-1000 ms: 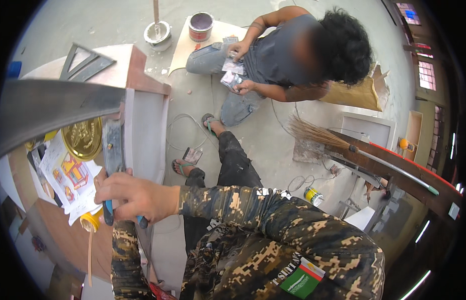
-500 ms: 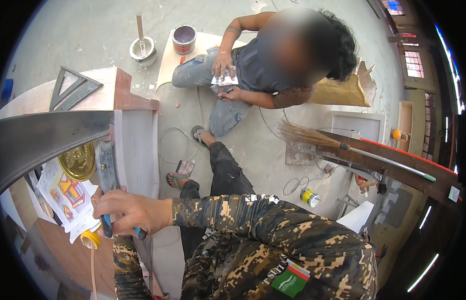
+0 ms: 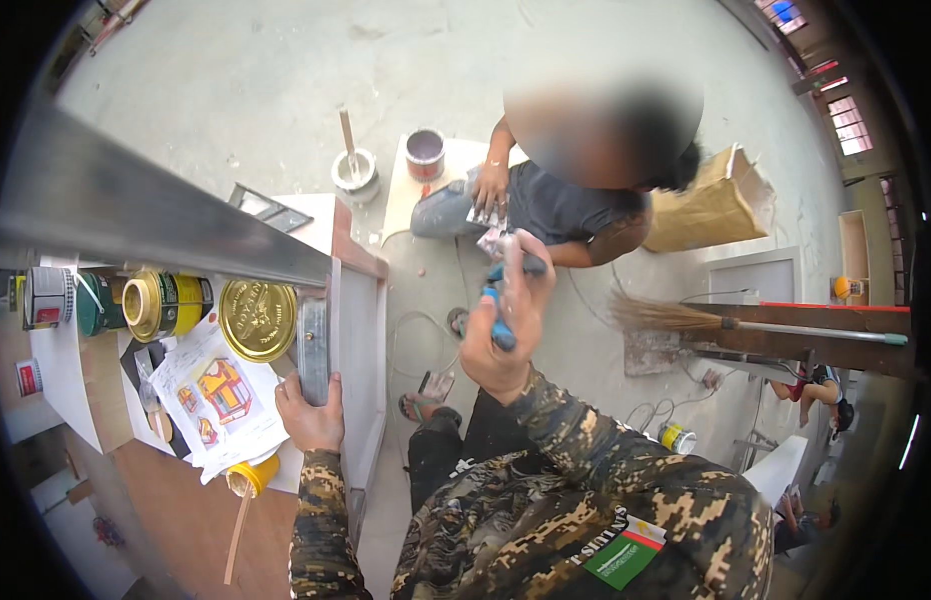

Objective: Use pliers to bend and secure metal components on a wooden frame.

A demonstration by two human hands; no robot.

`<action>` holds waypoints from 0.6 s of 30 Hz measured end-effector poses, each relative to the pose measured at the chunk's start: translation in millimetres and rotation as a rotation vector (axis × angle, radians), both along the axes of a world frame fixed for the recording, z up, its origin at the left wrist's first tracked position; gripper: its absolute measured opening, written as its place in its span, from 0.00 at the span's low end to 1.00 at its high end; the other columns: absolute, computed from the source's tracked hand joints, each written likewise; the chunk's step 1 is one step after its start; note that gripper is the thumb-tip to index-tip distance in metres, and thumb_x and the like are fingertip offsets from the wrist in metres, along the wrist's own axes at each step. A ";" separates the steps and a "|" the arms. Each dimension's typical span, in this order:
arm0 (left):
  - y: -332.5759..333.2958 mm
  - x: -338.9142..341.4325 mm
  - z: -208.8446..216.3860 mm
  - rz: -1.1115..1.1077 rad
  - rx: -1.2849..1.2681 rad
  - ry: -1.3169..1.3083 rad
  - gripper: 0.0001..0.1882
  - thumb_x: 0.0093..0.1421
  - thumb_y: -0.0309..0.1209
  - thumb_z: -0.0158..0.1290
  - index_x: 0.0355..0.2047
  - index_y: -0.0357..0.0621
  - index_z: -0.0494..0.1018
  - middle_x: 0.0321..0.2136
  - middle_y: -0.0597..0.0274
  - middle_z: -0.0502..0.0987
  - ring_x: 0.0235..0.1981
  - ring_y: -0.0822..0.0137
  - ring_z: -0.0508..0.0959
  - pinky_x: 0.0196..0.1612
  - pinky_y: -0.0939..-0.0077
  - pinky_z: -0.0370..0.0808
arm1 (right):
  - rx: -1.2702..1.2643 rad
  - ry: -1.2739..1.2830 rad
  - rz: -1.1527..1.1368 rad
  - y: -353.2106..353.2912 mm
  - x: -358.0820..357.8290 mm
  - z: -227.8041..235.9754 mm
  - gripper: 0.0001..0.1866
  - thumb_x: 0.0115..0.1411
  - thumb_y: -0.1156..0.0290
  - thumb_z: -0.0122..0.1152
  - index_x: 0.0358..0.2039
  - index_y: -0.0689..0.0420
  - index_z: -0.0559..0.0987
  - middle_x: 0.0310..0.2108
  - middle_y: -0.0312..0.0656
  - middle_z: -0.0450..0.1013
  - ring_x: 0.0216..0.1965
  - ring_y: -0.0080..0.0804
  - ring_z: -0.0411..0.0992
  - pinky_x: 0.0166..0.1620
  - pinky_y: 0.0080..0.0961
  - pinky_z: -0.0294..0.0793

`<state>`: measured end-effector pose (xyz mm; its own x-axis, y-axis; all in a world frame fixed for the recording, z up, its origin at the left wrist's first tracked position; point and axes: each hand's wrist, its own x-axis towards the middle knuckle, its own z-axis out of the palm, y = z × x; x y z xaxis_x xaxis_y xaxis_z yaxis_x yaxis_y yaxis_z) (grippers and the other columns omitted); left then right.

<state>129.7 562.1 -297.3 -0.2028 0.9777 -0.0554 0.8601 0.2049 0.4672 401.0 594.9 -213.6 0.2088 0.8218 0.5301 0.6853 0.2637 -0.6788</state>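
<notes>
My right hand [image 3: 508, 330] is raised over the floor, its fingers closed round a hand tool with blue and black handles [image 3: 502, 334]. Its working end cannot be made out. My left hand [image 3: 313, 412] grips the lower end of a short grey metal piece [image 3: 313, 345], thumb on one side and fingers on the other. That piece lies along the edge of a white-sided cabinet [image 3: 361, 350]. Above it, a long grey metal bar [image 3: 186, 195] slants across from the upper left. Left of the metal piece are a round gold can lid [image 3: 259, 320] and printed drawing sheets [image 3: 221, 395].
Paint cans [image 3: 171, 303] and a yellow cup [image 3: 254, 475] with a stick stand on the left worktop. Ahead, a co-worker [image 3: 576, 205] crouches beside a purple-stained can [image 3: 426, 155] and a white pot [image 3: 356, 175]. A broom [image 3: 666, 312] and a cable [image 3: 396, 310] are near the floor.
My right hand has moved away from the metal piece, right and upward, with the blue-handled tool. My left hand, hidden before, now shows on the metal piece. The view has shifted left.
</notes>
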 end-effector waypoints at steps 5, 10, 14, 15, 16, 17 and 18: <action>-2.9 -17.2 -23.9 -0.009 0.056 0.012 0.32 0.54 0.47 0.65 0.51 0.35 0.72 0.43 0.39 0.74 0.48 0.38 0.73 0.53 0.47 0.71 | 0.076 0.324 0.674 -11.1 -77.0 38.2 0.36 0.49 0.87 0.51 0.63 0.64 0.72 0.63 0.58 0.61 0.63 0.55 0.63 0.65 0.43 0.63; 6.8 -9.5 -16.3 -0.028 -0.088 -0.135 0.31 0.51 0.42 0.65 0.52 0.39 0.71 0.45 0.41 0.73 0.50 0.38 0.72 0.54 0.47 0.70 | -0.135 0.570 0.698 -20.6 -119.7 39.4 0.35 0.53 0.87 0.45 0.65 0.64 0.69 0.64 0.56 0.60 0.63 0.51 0.64 0.66 0.37 0.63; 9.9 4.6 -11.2 0.001 -0.024 -0.113 0.32 0.49 0.44 0.66 0.50 0.40 0.72 0.45 0.42 0.73 0.51 0.40 0.72 0.54 0.48 0.71 | -0.168 0.529 0.619 -12.9 -120.2 16.5 0.35 0.52 0.87 0.44 0.63 0.62 0.73 0.63 0.53 0.63 0.66 0.46 0.63 0.65 0.33 0.63; 11.6 7.8 -10.1 0.024 -0.019 -0.097 0.32 0.49 0.44 0.67 0.50 0.40 0.72 0.45 0.42 0.73 0.51 0.40 0.72 0.53 0.48 0.71 | -0.173 0.522 0.626 -6.2 -120.2 7.5 0.35 0.52 0.87 0.44 0.63 0.62 0.73 0.63 0.53 0.63 0.66 0.46 0.63 0.65 0.33 0.63; 10.9 8.1 -11.2 0.045 -0.017 -0.093 0.32 0.48 0.45 0.68 0.49 0.41 0.72 0.45 0.42 0.73 0.50 0.40 0.72 0.52 0.47 0.72 | -0.194 0.640 0.596 0.3 -123.1 1.2 0.34 0.51 0.87 0.44 0.62 0.62 0.75 0.62 0.52 0.65 0.66 0.44 0.64 0.65 0.31 0.63; 10.3 6.6 -12.9 0.064 -0.024 -0.098 0.32 0.48 0.45 0.68 0.49 0.41 0.72 0.45 0.42 0.73 0.50 0.40 0.72 0.52 0.47 0.72 | -0.219 0.757 0.565 6.2 -125.1 -5.7 0.33 0.51 0.87 0.45 0.60 0.63 0.76 0.61 0.51 0.67 0.66 0.41 0.64 0.65 0.30 0.63; 8.9 6.2 -13.8 0.046 -0.026 -0.091 0.32 0.48 0.45 0.68 0.48 0.41 0.72 0.45 0.43 0.73 0.50 0.41 0.73 0.52 0.47 0.72 | -0.245 0.753 0.586 12.2 -124.5 -9.0 0.33 0.51 0.87 0.45 0.60 0.63 0.76 0.61 0.51 0.67 0.66 0.41 0.64 0.65 0.30 0.63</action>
